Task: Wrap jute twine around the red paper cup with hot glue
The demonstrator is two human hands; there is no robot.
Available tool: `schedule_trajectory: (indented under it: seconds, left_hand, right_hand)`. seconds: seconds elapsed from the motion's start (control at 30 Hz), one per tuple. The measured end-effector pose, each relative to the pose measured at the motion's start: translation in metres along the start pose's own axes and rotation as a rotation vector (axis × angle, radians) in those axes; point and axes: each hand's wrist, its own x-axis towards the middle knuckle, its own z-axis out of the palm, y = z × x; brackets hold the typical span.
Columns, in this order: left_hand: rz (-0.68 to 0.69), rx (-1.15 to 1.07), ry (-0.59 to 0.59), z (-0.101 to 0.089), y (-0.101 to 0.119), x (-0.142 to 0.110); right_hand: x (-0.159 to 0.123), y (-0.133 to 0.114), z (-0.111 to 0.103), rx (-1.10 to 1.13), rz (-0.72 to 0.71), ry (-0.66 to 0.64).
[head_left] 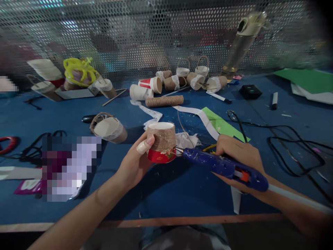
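While perforated metal (125,41) stands behind, blue tabletop (192,199) underlies the held cup (162,137).

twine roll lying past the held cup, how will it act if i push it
The twine roll would likely roll, being cylindrical and lying on its side. It probably feels firm, since its windings look tight. Its fibrous surface suggests it won't be slippery.

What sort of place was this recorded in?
Probably a craft workspace: the right hand holds a blue glue gun, and several twine-wrapped cups and a roll of twine sit on the blue table.
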Motion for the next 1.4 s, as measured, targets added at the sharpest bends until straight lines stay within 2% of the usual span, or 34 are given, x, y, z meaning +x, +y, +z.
schedule_trajectory:
  seconds: [0.2,0.63,1.0,1.23,1.4]
  left_hand:
    - [0.011,0.011,-0.017,-0.002,-0.003,0.001]
    - [0.033,-0.029,0.070,0.006,0.001,0.001]
    - [0.023,-0.048,0.039,0.007,0.001,0.001]
    - [-0.009,-0.047,0.117,0.010,0.004,0.000]
    - [-0.006,-0.041,0.123,0.010,0.002,0.000]
  right_hand:
    - [-0.002,-0.001,0.003,0.020,-0.016,0.010]
    - [0.001,-0.002,0.000,-0.003,0.015,0.000]
    - [0.000,-0.004,0.000,0.010,0.002,-0.002]
    - [0.001,-0.002,-0.001,0.028,0.021,-0.012]
    - [0.000,-0.002,0.001,0.037,0.004,-0.003]
